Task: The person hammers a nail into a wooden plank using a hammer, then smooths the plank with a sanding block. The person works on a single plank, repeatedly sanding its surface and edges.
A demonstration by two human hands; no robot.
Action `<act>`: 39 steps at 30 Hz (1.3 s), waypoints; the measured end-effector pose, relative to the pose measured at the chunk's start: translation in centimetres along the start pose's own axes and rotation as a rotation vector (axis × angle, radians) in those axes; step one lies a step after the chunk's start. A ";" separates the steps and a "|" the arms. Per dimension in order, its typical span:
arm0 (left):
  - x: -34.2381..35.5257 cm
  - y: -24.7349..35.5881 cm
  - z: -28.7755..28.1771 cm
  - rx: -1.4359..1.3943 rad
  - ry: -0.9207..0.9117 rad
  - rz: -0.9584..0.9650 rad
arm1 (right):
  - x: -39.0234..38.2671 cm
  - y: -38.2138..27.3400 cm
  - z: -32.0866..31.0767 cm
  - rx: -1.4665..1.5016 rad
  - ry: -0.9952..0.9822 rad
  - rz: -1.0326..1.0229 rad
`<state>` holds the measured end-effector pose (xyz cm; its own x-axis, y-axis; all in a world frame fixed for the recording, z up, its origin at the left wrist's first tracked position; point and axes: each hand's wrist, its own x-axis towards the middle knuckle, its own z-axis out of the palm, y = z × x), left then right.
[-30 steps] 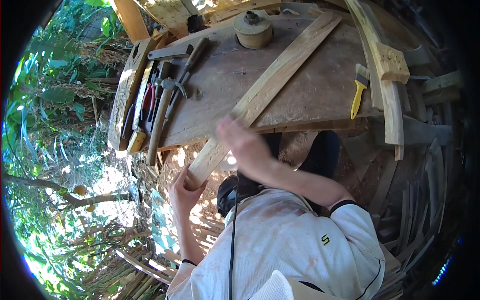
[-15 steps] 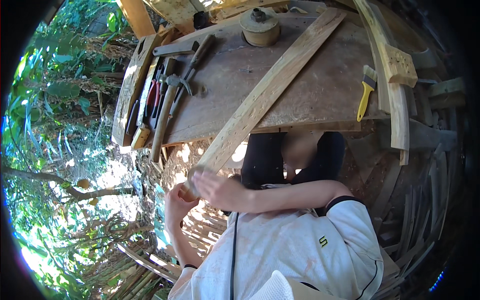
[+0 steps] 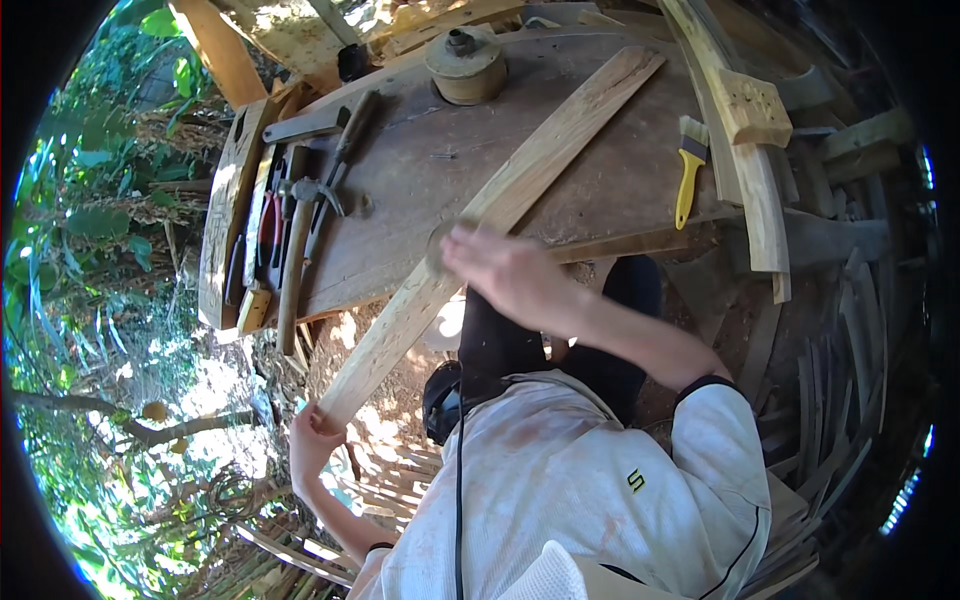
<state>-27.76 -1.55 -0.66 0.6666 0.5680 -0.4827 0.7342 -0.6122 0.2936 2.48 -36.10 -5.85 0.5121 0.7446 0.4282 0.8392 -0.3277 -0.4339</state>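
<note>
A long, pale wooden plank [image 3: 385,335] lies slantwise over the workbench [image 3: 400,210], its near end sticking out past the bench's front edge. The fingers of my left hand [image 3: 313,445] are closed round that near end. My right hand [image 3: 515,275] is on the plank near the bench edge, fingers pressed over a round, flat, brownish pad [image 3: 437,250]. Motion blurs the pad, and the hand partly covers it, so its exact kind does not show.
Left on the bench lie a claw hammer [image 3: 300,250], red-handled pliers [image 3: 268,225] and other tools. At the back stands a round lidded pot [image 3: 466,75]. A yellow-handled brush [image 3: 688,175] lies at right, beside long curved timber pieces [image 3: 755,200].
My right hand has moved with the round pad from the plank's near end up toward its middle. My left hand still grips the near end, and the view has shifted slightly.
</note>
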 end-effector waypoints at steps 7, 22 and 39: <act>0.3 -2.0 0.9 0.069 0.140 0.108 | 0.3 6.8 -3.7 -0.294 0.072 0.208; -0.1 -2.2 -0.2 0.027 0.170 0.141 | 2.8 14.3 -11.1 -0.331 -0.040 0.638; 0.9 -1.1 -0.1 0.012 0.100 0.077 | 5.0 12.4 -8.1 -0.664 0.013 0.584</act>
<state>-27.93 -0.37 -1.34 0.7310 0.5706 -0.3743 0.6791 -0.6622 0.3168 16.96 -41.20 -2.66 0.8911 0.3470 0.2926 0.3736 -0.9268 -0.0384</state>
